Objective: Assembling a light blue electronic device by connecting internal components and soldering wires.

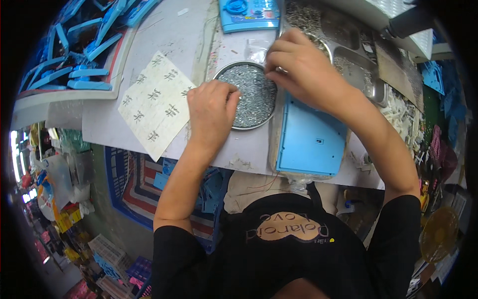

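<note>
A round metal tin (247, 129) full of small silvery metal pieces, which look like screws or pins (254, 97), stands on the table. At its left rim is my left hand (211, 105), its fingers curled in and the thumb near them; whatever they hold is hidden. My right hand (301, 62) hovers above the tin's upper right side. Its fingers are bent together in a pinch, and I cannot make out anything in them. Below my right forearm lies a flat blue plastic panel (314, 142) with a small slot in it.
Paper with handwritten characters (149, 107) lies to the left. Blue plastic frames (82, 65) fill a bin at the far left. A blue toy-like console (249, 20) sits at the back, beside a compartmented metal tray (381, 92) with small parts. A blue basket (113, 184) stands below the table.
</note>
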The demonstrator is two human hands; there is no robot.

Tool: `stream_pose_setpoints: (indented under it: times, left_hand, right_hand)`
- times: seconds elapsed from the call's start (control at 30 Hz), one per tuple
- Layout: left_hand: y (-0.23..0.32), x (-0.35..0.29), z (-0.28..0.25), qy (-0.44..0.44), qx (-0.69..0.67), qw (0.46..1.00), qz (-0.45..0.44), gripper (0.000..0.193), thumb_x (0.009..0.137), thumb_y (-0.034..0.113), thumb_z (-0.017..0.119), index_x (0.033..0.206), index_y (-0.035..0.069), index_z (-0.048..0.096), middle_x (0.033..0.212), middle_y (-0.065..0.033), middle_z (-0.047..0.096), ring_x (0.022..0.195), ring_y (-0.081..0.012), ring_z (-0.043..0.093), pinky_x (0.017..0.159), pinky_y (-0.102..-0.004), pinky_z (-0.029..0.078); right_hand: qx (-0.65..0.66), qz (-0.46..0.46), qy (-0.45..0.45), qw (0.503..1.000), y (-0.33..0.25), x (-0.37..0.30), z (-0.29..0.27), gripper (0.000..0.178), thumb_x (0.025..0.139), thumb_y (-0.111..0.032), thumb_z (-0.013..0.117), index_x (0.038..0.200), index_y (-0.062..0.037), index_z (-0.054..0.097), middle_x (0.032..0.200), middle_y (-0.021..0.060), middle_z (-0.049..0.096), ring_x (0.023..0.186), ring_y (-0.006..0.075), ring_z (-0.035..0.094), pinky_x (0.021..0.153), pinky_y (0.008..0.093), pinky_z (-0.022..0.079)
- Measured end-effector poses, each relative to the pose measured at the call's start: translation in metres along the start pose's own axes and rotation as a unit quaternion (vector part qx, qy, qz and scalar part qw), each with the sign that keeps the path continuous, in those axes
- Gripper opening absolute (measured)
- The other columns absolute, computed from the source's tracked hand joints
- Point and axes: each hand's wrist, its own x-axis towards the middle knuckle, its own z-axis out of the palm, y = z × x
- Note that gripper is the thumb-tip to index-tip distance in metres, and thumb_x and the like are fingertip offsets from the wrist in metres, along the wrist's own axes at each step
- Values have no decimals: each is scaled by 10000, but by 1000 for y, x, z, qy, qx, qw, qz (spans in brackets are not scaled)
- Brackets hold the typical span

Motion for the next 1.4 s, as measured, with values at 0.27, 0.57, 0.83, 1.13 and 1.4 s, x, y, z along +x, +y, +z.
stream_pose_setpoints:
  times: [0.27,0.57,0.83,1.13,1.4]
  left_hand:
    - [26,6,3,-13,-159,987,-15,56,914,34,671,955,8,700,917,-110,694,842,-268,646,760,-351,475]
    - [52,28,17,-18,-204,971,124,84,853,9,715,936,18,704,916,-112,693,840,-300,647,762,-378,496]
    - [56,43,5,-79,-76,960,257,158,793,23,749,939,50,695,912,-90,655,855,-288,626,762,-391,490]
    - [50,53,3,-105,-53,941,318,191,742,54,775,922,68,713,882,-49,651,840,-253,628,743,-382,491]
    - [46,32,8,-26,-112,965,236,185,775,47,814,940,61,732,880,-54,679,810,-249,640,713,-374,473]
  right_hand:
    - [-4,201,13,980,15,-119,-70,88,852,-93,748,881,-33,691,997,61,688,1087,309,545,923,415,490]
    - [-66,109,3,992,19,-112,-60,126,775,-28,762,854,-29,665,973,65,668,1048,313,578,889,407,516]
    - [-78,62,-41,994,24,-108,-65,174,738,3,769,861,-11,647,961,79,653,1033,306,590,864,407,526]
    - [-34,53,-26,998,32,-65,-74,157,765,-59,765,921,-57,747,921,75,667,1018,285,600,880,407,516]
    - [7,-92,-173,981,38,44,31,133,740,-129,743,863,-111,789,943,27,684,1046,263,568,871,393,515]
